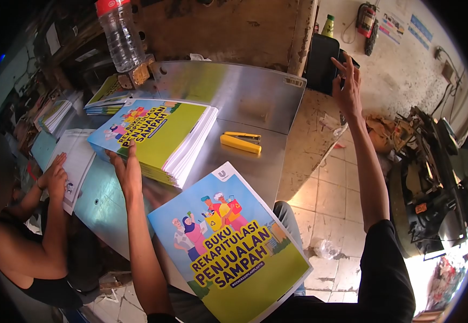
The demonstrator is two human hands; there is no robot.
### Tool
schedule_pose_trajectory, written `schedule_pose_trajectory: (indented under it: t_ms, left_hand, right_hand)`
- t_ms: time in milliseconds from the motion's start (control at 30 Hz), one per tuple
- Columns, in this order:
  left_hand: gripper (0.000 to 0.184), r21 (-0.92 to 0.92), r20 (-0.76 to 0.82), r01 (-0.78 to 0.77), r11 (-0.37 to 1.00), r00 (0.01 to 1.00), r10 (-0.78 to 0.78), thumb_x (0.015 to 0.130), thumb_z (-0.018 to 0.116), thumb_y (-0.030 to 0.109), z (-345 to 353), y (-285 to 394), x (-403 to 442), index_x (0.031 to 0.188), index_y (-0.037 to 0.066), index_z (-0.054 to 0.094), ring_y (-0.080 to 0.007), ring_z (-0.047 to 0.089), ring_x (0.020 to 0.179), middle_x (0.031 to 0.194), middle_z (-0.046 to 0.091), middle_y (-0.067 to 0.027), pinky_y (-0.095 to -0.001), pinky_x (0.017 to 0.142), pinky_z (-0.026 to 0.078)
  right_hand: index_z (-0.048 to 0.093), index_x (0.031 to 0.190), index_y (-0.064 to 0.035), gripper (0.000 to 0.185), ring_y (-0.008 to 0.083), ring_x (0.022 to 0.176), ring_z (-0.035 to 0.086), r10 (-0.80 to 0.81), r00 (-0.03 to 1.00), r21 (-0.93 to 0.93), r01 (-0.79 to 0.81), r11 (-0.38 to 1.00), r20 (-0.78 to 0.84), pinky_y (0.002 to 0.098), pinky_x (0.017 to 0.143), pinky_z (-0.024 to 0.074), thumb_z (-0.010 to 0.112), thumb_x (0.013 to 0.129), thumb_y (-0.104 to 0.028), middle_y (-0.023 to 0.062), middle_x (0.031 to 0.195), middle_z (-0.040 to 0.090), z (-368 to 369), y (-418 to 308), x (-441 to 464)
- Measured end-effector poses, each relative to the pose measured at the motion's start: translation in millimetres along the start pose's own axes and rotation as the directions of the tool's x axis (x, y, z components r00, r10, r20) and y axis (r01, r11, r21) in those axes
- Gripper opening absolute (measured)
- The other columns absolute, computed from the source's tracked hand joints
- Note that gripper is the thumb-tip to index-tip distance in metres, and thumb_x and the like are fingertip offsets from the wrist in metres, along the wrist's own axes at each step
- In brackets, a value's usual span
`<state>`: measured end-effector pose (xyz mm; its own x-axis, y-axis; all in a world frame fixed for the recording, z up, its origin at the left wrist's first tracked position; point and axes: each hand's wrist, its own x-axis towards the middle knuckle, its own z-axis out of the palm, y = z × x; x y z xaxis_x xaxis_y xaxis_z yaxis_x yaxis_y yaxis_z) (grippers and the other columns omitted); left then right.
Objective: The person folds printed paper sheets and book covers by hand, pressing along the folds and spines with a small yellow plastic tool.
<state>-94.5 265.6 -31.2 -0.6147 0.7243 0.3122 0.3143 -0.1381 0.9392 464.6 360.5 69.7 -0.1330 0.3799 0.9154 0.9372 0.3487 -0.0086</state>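
Note:
My left hand (127, 171) is against the near left edge of a thick stack of booklets (161, 132), its fingers apart and grasping nothing that I can see. The stack has blue and green covers and lies on a metal work surface. My right hand (348, 89) is raised at the far right, fingers spread, beside a black flat object (323, 62) whose kind I cannot make out. A single booklet (234, 242) with the same cover rests on my lap. To the right of the stack lies a yellow stapler (241, 142).
A co-worker's hands (55, 175) press on white printed sheets (75, 156) at the left. Further booklets (107, 97) lie behind. A plastic bottle (119, 40) with a red lid stands at the back. Dark machinery (428, 177) is on the right, and a fire extinguisher (366, 20) hangs on the wall.

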Motion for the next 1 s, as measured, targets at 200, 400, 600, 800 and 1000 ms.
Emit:
schedule_pose_trajectory:
  t_ms: [200, 400, 600, 800, 1000]
  left_hand:
    - [0.098, -0.004, 0.018, 0.028, 1.000, 0.999, -0.028, 0.099, 0.066, 0.038, -2, 9, -4, 0.159, -0.012, 0.006, -0.0381, 0.033, 0.149, 0.162, 0.023, -0.0326, -0.0395, 0.122, 0.027]
    - [0.100, 0.017, 0.004, 0.053, 0.998, 0.999, -0.053, 0.099, 0.066, 0.040, 0, 7, -3, 0.159, -0.012, 0.005, -0.0389, 0.031, 0.151, 0.161, 0.024, -0.0335, -0.0393, 0.122, 0.026]
    - [0.100, -0.018, 0.038, 0.001, 1.000, 0.999, 0.000, 0.099, 0.064, 0.042, -1, -8, 5, 0.159, -0.012, 0.004, -0.0401, 0.021, 0.155, 0.164, 0.018, -0.0353, -0.0402, 0.124, 0.021]
    - [0.100, 0.047, 0.021, 0.029, 0.998, 0.999, -0.030, 0.099, 0.063, 0.043, -2, 5, -4, 0.159, -0.010, 0.003, -0.0412, 0.013, 0.157, 0.164, 0.017, -0.0359, -0.0409, 0.125, 0.018]
    - [0.100, 0.049, 0.028, 0.043, 0.998, 0.999, -0.045, 0.099, 0.063, 0.042, -2, 6, -4, 0.159, -0.011, 0.003, -0.0422, 0.007, 0.157, 0.163, 0.015, -0.0381, -0.0408, 0.126, 0.016]
  right_hand:
    - [0.024, 0.160, -0.0123, 0.080, 0.0323, 0.134, 0.045, 0.017, 0.998, 0.025, -0.016, 1.000, -0.056, 0.0443, 0.119, 0.0332, 0.053, 0.087, 0.004, 0.0018, 0.146, 0.060, 1, -2, 1]
    - [0.023, 0.160, -0.0134, 0.084, 0.0314, 0.135, 0.045, 0.062, 0.997, 0.038, -0.061, 0.997, -0.038, 0.0439, 0.118, 0.0353, 0.055, 0.085, 0.006, 0.0014, 0.146, 0.060, 2, 0, -1]
    - [0.023, 0.161, -0.0143, 0.088, 0.0313, 0.136, 0.044, 0.035, 0.999, 0.007, -0.035, 0.999, 0.010, 0.0428, 0.116, 0.0379, 0.056, 0.083, 0.008, -0.0005, 0.150, 0.057, 1, 1, 0]
    - [0.020, 0.162, -0.0142, 0.090, 0.0324, 0.134, 0.042, 0.048, 0.998, 0.088, -0.044, 0.995, -0.050, 0.0450, 0.118, 0.0320, 0.055, 0.082, 0.007, 0.0034, 0.150, 0.057, 0, -5, -1]
    - [0.020, 0.162, -0.0141, 0.092, 0.0332, 0.133, 0.042, 0.067, 0.997, 0.112, -0.063, 0.992, -0.035, 0.0450, 0.118, 0.0339, 0.056, 0.079, 0.007, 0.0045, 0.151, 0.056, -1, -4, -2]
